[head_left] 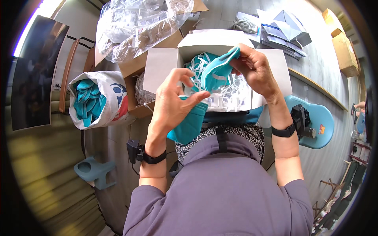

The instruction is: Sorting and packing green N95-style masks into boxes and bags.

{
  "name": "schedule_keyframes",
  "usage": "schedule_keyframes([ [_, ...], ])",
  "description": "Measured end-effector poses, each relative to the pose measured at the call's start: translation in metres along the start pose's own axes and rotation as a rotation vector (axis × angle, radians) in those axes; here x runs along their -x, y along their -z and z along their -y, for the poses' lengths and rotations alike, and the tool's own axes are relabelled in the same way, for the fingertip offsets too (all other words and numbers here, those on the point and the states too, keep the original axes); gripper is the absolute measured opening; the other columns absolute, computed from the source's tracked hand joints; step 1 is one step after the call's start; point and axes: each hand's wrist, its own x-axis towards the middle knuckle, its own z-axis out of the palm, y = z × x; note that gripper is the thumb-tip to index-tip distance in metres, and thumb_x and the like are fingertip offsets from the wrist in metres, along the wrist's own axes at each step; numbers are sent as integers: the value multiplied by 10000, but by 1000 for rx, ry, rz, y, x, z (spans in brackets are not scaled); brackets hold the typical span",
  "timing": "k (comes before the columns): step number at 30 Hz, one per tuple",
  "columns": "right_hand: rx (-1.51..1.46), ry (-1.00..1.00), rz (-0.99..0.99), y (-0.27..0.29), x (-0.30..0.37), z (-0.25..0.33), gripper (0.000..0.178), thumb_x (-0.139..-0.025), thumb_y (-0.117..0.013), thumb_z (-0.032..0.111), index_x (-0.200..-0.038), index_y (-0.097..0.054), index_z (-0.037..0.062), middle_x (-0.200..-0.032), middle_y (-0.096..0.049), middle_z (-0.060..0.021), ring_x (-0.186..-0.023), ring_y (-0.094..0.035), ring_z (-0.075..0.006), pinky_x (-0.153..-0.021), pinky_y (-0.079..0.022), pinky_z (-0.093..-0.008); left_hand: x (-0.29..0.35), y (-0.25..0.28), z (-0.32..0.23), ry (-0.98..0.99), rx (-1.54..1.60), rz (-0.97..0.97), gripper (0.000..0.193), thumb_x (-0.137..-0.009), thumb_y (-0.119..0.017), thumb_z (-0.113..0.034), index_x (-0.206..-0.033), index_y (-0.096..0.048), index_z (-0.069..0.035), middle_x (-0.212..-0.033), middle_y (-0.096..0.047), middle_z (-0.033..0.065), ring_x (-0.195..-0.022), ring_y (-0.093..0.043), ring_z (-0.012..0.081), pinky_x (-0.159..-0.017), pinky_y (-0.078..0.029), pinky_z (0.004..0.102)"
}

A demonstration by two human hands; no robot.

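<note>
Right hand (256, 70) pinching teal face mask (217, 74) by upper end, fingers clamping on it; mask hanging over open white cardboard box (162, 72) holding white elastic straps (238, 93). Left hand (170, 103) spreading thumb and fingertips apart nearby; cannot tell whether palm is gripping lower teal fabric piece (191, 125).

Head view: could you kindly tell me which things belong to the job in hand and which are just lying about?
Seemingly in the job:
teal mask in the right hand
teal piece by the left hand
open white box of straps
white bag of teal pieces

Probably just lying about:
left stool
blue seat, right
brown cartons
</note>
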Motion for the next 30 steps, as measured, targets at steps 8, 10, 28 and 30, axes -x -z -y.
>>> schedule_keyframes([
  [8, 392, 223, -362, -25, 1, 14, 263, -812, -789, 43, -1043, -665, 30, -912, -648, -81, -683, -582, -155, -613, -488, -284, -11, -19, -8, -47, 119, -30, 205, -970, -658, -130, -842, -597, 18, -636, -534, 93, -603, -438, 109, -535, -407, 315],
  [10, 282, 172, -196, -36, 5, 18, 223, -807, -792, 43, -985, -659, 23, -888, -633, -83, -678, -578, -168, -620, -490, -301, -14, -22, -7, -90, 79, -53, 207, -965, -664, -124, -830, -597, 18, -643, -543, 82, -613, -450, 95, -539, -413, 302],
  [28, 158, -24, -65, -59, 13, 27, 243, -761, -823, 33, -957, -679, 42, -906, -650, -96, -614, -577, -155, -563, -458, -301, -10, -19, 17, -120, 208, -352, 175, -966, -694, -131, -880, -654, 15, -685, -587, -31, -628, -452, 29, -546, -392, 227],
  [30, 171, 74, -91, -67, 10, 17, 189, -774, -747, -58, -914, -658, 32, -889, -638, -109, -679, -636, -238, -626, -516, -335, -10, -26, 14, -159, 251, -353, 135, -944, -717, -112, -896, -648, -6, -714, -609, -30, -632, -476, 25, -549, -403, 227],
])
